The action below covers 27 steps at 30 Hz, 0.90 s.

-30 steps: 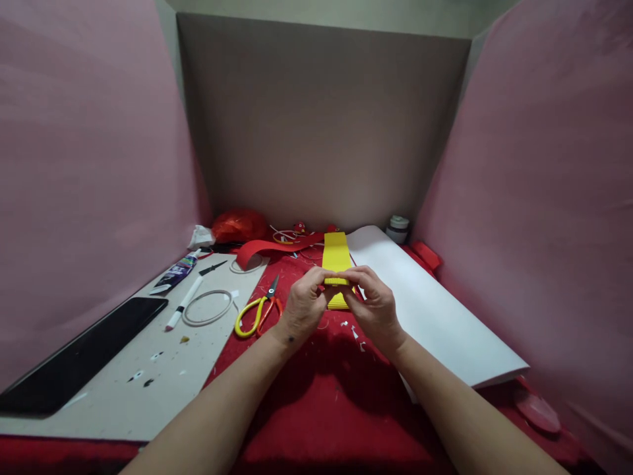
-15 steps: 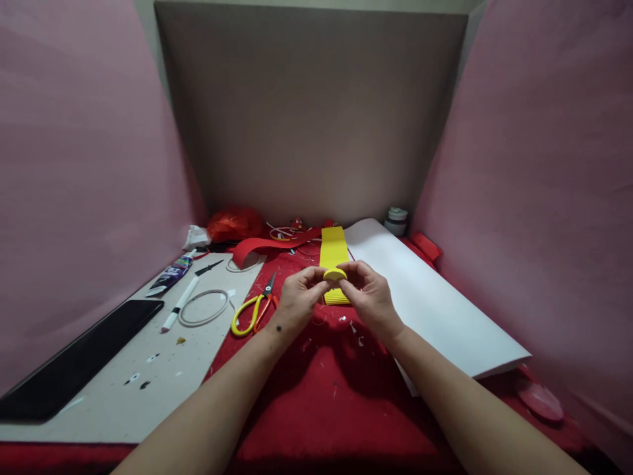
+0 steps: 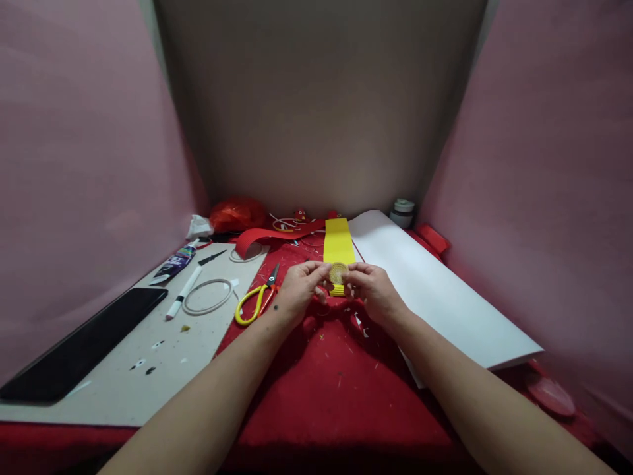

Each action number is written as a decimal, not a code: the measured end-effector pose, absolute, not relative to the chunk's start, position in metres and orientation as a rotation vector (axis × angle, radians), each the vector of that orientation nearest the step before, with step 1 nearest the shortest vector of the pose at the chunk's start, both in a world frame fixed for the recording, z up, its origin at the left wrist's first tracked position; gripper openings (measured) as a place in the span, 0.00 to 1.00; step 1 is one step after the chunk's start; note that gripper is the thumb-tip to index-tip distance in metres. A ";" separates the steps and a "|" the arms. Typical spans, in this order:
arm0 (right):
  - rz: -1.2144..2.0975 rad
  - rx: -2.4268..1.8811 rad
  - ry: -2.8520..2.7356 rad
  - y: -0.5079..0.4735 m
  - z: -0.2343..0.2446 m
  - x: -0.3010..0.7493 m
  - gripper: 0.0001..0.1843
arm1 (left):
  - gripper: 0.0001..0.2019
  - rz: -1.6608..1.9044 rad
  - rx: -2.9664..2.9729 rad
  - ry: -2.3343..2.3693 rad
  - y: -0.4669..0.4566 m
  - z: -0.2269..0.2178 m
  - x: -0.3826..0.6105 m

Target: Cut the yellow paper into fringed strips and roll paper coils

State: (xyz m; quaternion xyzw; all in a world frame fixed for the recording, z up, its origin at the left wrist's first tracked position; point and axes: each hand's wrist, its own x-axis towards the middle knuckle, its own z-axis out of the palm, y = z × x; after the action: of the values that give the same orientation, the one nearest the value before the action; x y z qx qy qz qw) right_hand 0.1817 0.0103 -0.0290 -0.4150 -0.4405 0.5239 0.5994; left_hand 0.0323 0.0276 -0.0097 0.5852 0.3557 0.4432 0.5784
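Between my fingertips a small round coil of rolled yellow corrugated paper (image 3: 338, 273) is held up, its spiral face turned toward me. My left hand (image 3: 302, 287) pinches it from the left, and my right hand (image 3: 374, 289) pinches the opposite edge. Behind the coil a yellow corrugated paper strip (image 3: 339, 240) lies on the red cloth (image 3: 336, 382); its near end shows just below the coil. Scissors (image 3: 257, 303) with one yellow and one orange handle lie left of my left hand, blades pointing away.
White sheets (image 3: 435, 297) lie to the right. A grey board (image 3: 113, 396) on the left carries a black tablet-like slab (image 3: 89, 343), a white marker (image 3: 184, 293), a grey ring (image 3: 208, 297) and a glue tube (image 3: 174, 262). Farther back are a curved red strip (image 3: 277, 236) and a jar (image 3: 402, 214).
The coil has been tilted from nearly edge-on so its round spiral face now shows. Both hands still hold it. The camera view has shifted slightly.
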 end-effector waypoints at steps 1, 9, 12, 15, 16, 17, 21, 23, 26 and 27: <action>1.213 -0.954 -1.029 0.010 -0.030 0.182 0.04 | 0.13 1.017 1.399 0.844 0.027 -0.009 0.031; 1.472 -0.709 -0.872 0.006 -0.019 0.179 0.12 | 0.04 1.437 1.751 0.899 0.033 -0.016 0.026; 1.557 -0.720 -0.892 0.005 -0.018 0.178 0.10 | 0.05 1.521 1.804 0.812 0.035 -0.020 0.027; 1.502 -0.719 -0.940 0.005 -0.020 0.177 0.12 | 0.05 1.493 1.806 0.802 0.032 -0.020 0.028; 1.473 -0.717 -0.944 0.004 -0.020 0.177 0.13 | 0.06 1.473 1.802 0.811 0.031 -0.019 0.029; 1.450 -0.717 -0.945 0.004 -0.020 0.177 0.13 | 0.06 1.451 1.797 0.819 0.030 -0.019 0.029; 1.401 -0.739 -0.933 0.004 -0.021 0.177 0.14 | 0.08 1.387 1.787 0.868 0.029 -0.019 0.030; 1.389 -0.749 -0.929 0.004 -0.021 0.177 0.15 | 0.10 1.377 1.799 0.890 0.029 -0.019 0.029; 1.400 -0.755 -0.923 0.005 -0.021 0.178 0.17 | 0.10 1.373 1.836 0.909 0.031 -0.019 0.028; 1.409 -0.757 -0.920 0.005 -0.021 0.178 0.17 | 0.09 1.372 1.852 0.920 0.031 -0.018 0.028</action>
State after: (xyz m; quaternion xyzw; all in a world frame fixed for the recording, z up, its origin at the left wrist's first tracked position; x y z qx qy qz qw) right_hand 0.1781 0.0050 -0.0210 -0.3270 -0.3973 0.6086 0.6040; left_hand 0.0279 0.0311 -0.0181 0.7061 0.3506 0.5231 0.3239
